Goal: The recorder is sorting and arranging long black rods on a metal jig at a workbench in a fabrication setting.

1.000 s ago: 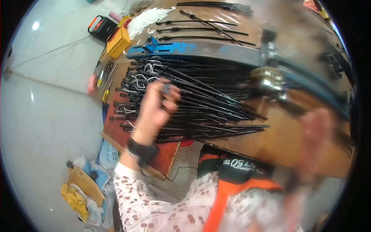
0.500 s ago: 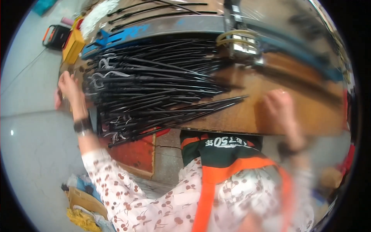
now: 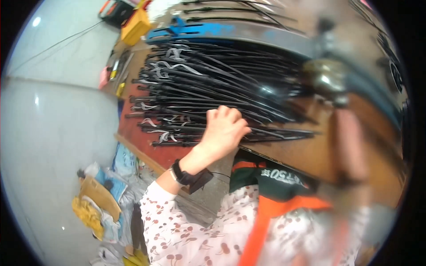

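A broad heap of long thin black rods (image 3: 208, 91) lies across the wooden table, with white ties or strips near their left ends. Over the front of the heap is my left hand (image 3: 225, 133), its fingers curled down round some of the black rods; the fingertips are partly hidden. My right hand (image 3: 350, 142) is smeared by motion above the right part of the table, near the metal clamp-like fixture (image 3: 329, 79). Its fingers cannot be made out.
A blue and grey metal rail (image 3: 230, 33) runs behind the heap, with more rods beyond it. A yellow box (image 3: 136, 27) and small hand tools (image 3: 117, 73) are at the far left. Bags and cardboard (image 3: 101, 195) lie on the floor at the left.
My left hand has moved right from beyond the rods' left ends onto the front of the heap. My right hand has shifted and is still blurred. The view has turned, moving the table rightward.
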### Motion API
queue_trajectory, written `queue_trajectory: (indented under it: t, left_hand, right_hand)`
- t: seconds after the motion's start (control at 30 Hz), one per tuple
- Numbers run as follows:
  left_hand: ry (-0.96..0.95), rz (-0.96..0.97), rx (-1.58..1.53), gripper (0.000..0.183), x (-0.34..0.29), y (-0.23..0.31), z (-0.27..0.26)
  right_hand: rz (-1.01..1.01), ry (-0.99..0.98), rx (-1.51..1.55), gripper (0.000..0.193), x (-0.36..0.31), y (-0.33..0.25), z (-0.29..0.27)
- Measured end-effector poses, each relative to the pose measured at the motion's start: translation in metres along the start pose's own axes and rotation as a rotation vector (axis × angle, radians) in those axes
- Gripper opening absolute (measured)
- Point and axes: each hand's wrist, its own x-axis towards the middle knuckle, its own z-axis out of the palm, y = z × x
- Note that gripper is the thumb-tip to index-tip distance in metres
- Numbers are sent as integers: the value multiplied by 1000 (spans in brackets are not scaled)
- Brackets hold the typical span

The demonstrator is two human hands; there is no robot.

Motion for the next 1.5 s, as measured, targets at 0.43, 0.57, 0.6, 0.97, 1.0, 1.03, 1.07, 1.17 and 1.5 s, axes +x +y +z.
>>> queue_trajectory:
  t: [0.43, 0.57, 0.6, 0.97, 1.0, 1.03, 1.07, 1.17, 1.5]
  left_hand:
    - [212, 309, -158, 12, 77, 52, -15]
    - [104, 333, -39, 21, 109, 68, -18]
    - [122, 385, -76, 22, 119, 77, -19]
    - [-93, 580, -15, 18, 162, 138, -20]
    - [-113, 535, -47, 18, 175, 143, -33]
    - [-99, 566, -70, 20, 186, 138, -37]
    - [-43, 607, -24, 20, 202, 133, -46]
    - [125, 656, 113, 24, 249, 132, -85]
    - [107, 755, 138, 36, 297, 131, -46]
  right_hand:
    - [-49, -8, 753, 16, 9, -53, -99]
    - [-8, 131, 902, 22, 11, -47, -65]
    - [16, 162, 824, 22, 0, -39, -69]
    - [-331, 371, 417, 59, -34, -12, -76]
    - [-285, 449, 367, 54, -29, -3, -81]
    - [-266, 459, 334, 54, -31, 11, -82]
    - [-126, 574, 390, 50, -34, 31, -84]
    - [301, 601, 139, 44, -66, 124, -57]
    - [464, 605, 131, 50, -30, 137, -63]
